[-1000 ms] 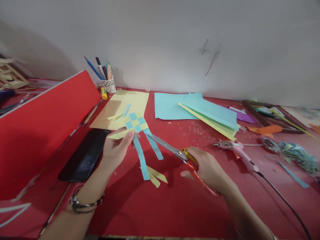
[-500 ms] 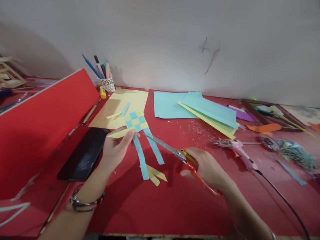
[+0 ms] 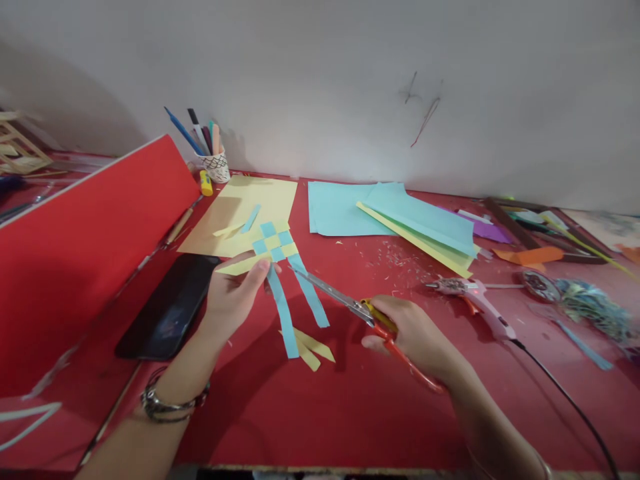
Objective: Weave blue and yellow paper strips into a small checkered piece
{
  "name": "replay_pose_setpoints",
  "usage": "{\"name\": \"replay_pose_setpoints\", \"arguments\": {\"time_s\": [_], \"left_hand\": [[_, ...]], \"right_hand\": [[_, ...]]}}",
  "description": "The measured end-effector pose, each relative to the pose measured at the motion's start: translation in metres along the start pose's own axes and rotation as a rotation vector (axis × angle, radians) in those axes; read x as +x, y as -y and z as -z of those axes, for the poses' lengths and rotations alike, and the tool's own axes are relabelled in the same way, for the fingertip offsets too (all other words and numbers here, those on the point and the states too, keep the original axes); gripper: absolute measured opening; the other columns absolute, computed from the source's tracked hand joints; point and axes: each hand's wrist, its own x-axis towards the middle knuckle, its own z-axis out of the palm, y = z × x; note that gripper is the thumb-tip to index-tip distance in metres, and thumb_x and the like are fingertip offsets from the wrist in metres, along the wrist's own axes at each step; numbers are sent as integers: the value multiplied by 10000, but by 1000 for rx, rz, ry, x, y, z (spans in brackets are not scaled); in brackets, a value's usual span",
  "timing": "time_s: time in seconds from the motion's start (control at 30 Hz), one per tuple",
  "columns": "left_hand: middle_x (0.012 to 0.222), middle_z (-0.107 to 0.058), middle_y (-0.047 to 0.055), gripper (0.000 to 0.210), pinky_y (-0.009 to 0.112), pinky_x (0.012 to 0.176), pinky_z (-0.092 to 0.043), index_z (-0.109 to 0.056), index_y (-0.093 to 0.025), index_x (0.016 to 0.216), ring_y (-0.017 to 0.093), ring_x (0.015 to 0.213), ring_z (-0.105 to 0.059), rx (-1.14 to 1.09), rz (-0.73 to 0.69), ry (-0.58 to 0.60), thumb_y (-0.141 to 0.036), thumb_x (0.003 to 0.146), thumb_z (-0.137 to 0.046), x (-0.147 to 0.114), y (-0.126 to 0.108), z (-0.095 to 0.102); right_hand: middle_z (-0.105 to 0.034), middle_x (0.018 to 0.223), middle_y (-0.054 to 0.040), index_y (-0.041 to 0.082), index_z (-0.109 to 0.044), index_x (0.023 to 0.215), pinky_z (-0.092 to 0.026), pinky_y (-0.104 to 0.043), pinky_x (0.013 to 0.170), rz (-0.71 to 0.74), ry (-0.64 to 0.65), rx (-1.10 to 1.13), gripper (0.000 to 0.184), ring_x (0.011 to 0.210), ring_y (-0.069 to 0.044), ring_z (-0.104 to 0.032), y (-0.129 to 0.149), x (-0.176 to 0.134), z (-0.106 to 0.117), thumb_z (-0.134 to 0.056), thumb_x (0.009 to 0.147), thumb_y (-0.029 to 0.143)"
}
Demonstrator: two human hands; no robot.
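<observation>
Between thumb and fingers, my left hand (image 3: 239, 287) pinches a small woven piece of blue and yellow paper strips (image 3: 276, 241). Two long blue tails hang from it toward me, and a yellow tail points left. My right hand (image 3: 415, 337) grips scissors (image 3: 345, 300) with red and yellow handles. Their blade tips reach to the right-hand blue tail, close under the weave; whether the blades are around the paper I cannot tell. Cut yellow strips (image 3: 313, 350) lie on the red table (image 3: 380, 427) below the tails.
A black phone (image 3: 167, 307) lies left, beside a leaning red board (image 3: 95, 260). Yellow paper (image 3: 260, 193) and blue sheets (image 3: 345, 207) lie at the back, near a pen cup (image 3: 216, 165). To the right are a corded glue gun (image 3: 475, 297) and a wooden frame (image 3: 545, 233).
Almost nothing differs. Both hands, the woven paper and the scissors keep the same places, with only a very slight shift of the view.
</observation>
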Motion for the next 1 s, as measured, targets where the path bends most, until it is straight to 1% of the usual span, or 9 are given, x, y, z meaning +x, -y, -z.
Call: {"name": "replay_pose_setpoints", "arguments": {"time_s": [0.2,0.43,0.6,0.7,0.87,1.0], "left_hand": [[496,-581,-24,250,199,388,-427,-589,-178,557,87,413,-507,18,17,-13,-386,697,-589,-1,-2,-1],[478,-557,-27,268,200,393,-430,-583,-183,545,88,415,-502,33,27,-2,-396,708,-570,-1,-3,-1],[490,-561,-31,263,188,394,-424,-590,-180,561,74,402,-489,-12,-16,3,-383,727,-570,-1,0,-1],[504,-575,-25,271,189,380,-414,-596,-179,567,73,395,-483,-10,-13,-4,-398,725,-577,-1,1,0],[507,-576,-19,287,195,360,-405,-591,-184,558,80,394,-480,-1,31,-8,-428,709,-583,-1,0,-1],[510,-573,-16,283,198,358,-403,-591,-187,557,81,391,-472,2,31,-9,-426,707,-589,-1,-1,-1]], "right_hand": [[-349,570,56,200,-257,589,-203,-212,481,23,-25,1,387,510,-79,-263,1,0,0,-550,701,426],[-347,563,57,199,-259,586,-201,-206,472,29,-9,4,383,505,-76,-259,1,0,1,-546,701,425],[-341,562,59,198,-256,582,-193,-209,476,28,-12,-1,395,505,-74,-248,0,0,1,-549,698,437],[-343,565,59,198,-255,582,-199,-207,480,24,2,3,399,510,-75,-252,0,0,0,-551,694,441],[-349,559,54,201,-258,578,-199,-211,474,30,-8,-7,411,507,-80,-252,0,0,0,-518,709,492],[-352,554,52,200,-258,573,-192,-211,467,45,-22,-1,428,497,-78,-247,-1,0,0,-494,718,527]]}}
